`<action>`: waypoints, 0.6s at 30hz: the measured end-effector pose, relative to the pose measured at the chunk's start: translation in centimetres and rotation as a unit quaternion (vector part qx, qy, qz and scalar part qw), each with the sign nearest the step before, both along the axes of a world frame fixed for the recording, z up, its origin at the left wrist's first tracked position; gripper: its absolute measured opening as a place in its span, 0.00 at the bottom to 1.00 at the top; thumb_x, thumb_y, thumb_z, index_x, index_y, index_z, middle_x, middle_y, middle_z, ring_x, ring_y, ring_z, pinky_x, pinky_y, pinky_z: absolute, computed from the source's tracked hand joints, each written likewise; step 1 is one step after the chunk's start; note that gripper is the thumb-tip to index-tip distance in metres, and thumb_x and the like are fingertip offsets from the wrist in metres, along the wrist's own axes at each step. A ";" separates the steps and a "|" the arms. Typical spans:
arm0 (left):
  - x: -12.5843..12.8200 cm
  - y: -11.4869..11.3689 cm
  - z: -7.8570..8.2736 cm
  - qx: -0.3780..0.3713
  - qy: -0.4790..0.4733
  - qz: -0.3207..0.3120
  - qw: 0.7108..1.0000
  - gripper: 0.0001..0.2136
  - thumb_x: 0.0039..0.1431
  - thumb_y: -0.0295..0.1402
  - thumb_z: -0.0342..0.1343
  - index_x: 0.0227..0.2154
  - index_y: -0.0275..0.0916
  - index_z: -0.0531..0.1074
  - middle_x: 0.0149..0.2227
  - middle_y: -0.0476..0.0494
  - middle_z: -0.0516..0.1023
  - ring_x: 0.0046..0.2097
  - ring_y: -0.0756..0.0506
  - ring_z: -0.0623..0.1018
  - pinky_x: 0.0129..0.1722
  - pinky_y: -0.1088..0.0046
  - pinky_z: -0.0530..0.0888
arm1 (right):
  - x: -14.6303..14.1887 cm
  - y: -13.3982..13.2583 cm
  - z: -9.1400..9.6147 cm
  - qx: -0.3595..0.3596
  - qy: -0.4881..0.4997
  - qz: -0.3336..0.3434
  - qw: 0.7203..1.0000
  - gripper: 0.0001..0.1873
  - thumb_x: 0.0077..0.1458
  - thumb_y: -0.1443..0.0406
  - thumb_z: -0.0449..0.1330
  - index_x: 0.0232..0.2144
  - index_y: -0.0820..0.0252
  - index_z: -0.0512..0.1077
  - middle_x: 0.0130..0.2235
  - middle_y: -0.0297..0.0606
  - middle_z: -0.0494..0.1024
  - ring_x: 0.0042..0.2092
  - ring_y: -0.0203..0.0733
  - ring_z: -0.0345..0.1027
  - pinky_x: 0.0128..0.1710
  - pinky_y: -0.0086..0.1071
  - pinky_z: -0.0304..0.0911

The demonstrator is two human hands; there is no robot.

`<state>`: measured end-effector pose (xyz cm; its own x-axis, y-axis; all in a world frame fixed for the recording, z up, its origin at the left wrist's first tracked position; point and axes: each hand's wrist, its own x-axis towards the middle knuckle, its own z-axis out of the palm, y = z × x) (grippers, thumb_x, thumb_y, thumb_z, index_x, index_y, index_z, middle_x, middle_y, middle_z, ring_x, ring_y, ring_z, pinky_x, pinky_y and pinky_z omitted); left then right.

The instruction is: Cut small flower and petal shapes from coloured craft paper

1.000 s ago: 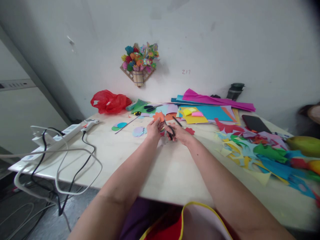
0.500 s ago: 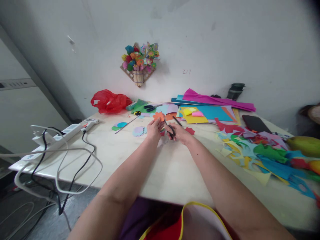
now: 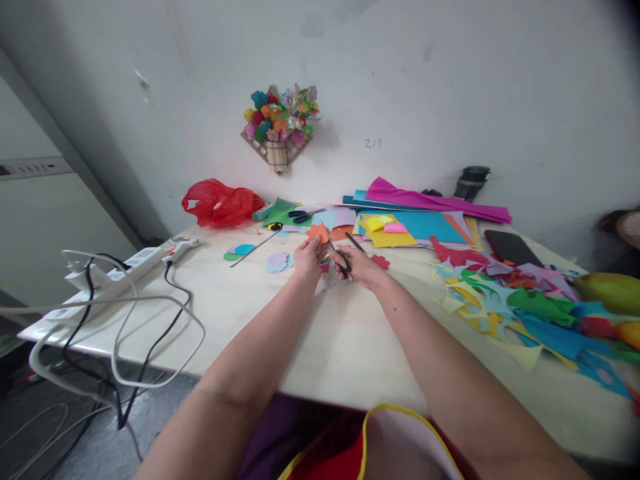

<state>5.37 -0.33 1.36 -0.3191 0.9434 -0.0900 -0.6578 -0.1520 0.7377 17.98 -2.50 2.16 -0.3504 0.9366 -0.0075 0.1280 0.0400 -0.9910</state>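
Note:
My left hand [image 3: 309,256] pinches an orange paper flower [image 3: 316,233] with a scalloped edge. Black-handled scissors [image 3: 343,265] are in my right hand [image 3: 361,265], their blades pointing up and left against the orange paper. Just right of that hand lies a red paper flower [image 3: 381,262], and a black pen [image 3: 355,242] lies behind it. To the left are lilac and light blue scalloped paper pieces [image 3: 280,263] and green and blue paper circles [image 3: 243,249]. A second pair of scissors [image 3: 301,217] rests on green paper farther back.
Coloured paper sheets [image 3: 435,229] are stacked at the back right. Paper scraps [image 3: 520,300] cover the right side, near a dark phone [image 3: 517,247]. A red plastic bag [image 3: 220,203] sits back left. A power strip [image 3: 115,273] with trailing cables occupies the left edge.

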 end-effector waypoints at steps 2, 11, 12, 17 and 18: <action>0.0 0.0 0.0 -0.002 -0.005 0.006 1.000 0.05 0.56 0.24 0.63 0.29 0.37 0.73 0.28 0.44 0.80 0.34 0.47 0.82 0.44 0.70 0.76 | 0.0 0.0 0.0 -0.001 0.000 0.000 1.000 0.14 0.61 0.59 0.65 0.29 0.57 0.65 0.20 0.26 0.68 0.19 0.30 0.62 0.16 0.24 0.45; 0.0 0.3 -0.2 -0.005 -0.001 0.008 1.000 0.07 0.52 0.26 0.67 0.31 0.38 0.73 0.29 0.45 0.81 0.34 0.46 0.83 0.43 0.70 0.77 | -0.1 -0.1 0.1 -0.003 0.002 -0.007 1.000 0.14 0.59 0.59 0.66 0.29 0.57 0.65 0.19 0.25 0.68 0.18 0.30 0.61 0.16 0.24 0.45; -0.1 0.3 -0.2 -0.006 -0.001 0.009 1.000 0.07 0.52 0.26 0.67 0.31 0.38 0.73 0.28 0.46 0.81 0.34 0.47 0.83 0.43 0.70 0.77 | -0.1 -0.1 0.1 -0.003 0.001 -0.008 1.000 0.14 0.59 0.60 0.66 0.29 0.57 0.65 0.19 0.25 0.68 0.18 0.30 0.61 0.16 0.24 0.44; 0.0 0.2 -0.2 -0.004 -0.004 0.008 1.000 0.06 0.54 0.25 0.65 0.30 0.38 0.73 0.28 0.46 0.81 0.29 0.50 0.81 0.43 0.72 0.77 | -0.1 -0.4 0.4 -0.005 -0.002 -0.011 1.000 0.14 0.58 0.61 0.65 0.28 0.57 0.64 0.19 0.25 0.67 0.18 0.30 0.61 0.16 0.24 0.44; 0.0 0.2 -0.2 -0.003 -0.003 0.007 1.000 0.06 0.54 0.25 0.65 0.30 0.38 0.73 0.28 0.46 0.81 0.29 0.50 0.81 0.43 0.72 0.77 | -0.1 -0.4 0.5 -0.005 -0.002 -0.011 1.000 0.14 0.58 0.61 0.65 0.28 0.57 0.64 0.19 0.25 0.67 0.18 0.30 0.61 0.16 0.24 0.44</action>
